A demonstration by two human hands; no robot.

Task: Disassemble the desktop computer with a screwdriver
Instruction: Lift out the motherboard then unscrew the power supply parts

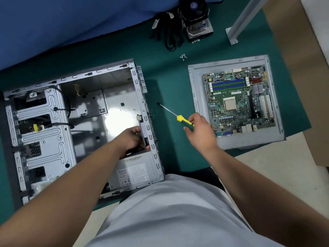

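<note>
Case point(85, 111) lay open on the green mat point(169, 72), gutted apart from the PSU point(135, 172) at its 6 o'clock corner. Motherboard point(238, 100) was already out, resting on a metal panel point(194, 97) at 3 o'clock; cooler point(197, 20), cables point(169, 36) and loose screws point(183, 57) sat up at 12–1. Left hand point(132, 139) was closed round a dark flat part at the case's rear wall, just above the PSU; couldn't tell exactly what it was. Right hand point(199, 130) gripped the screwdriver point(175, 115), tip pointing to 10 o'clock, clear of the case. Prob. the rear-wall/PSU step: next needs the tip seated on a rear screw while left hand steadies.
</note>
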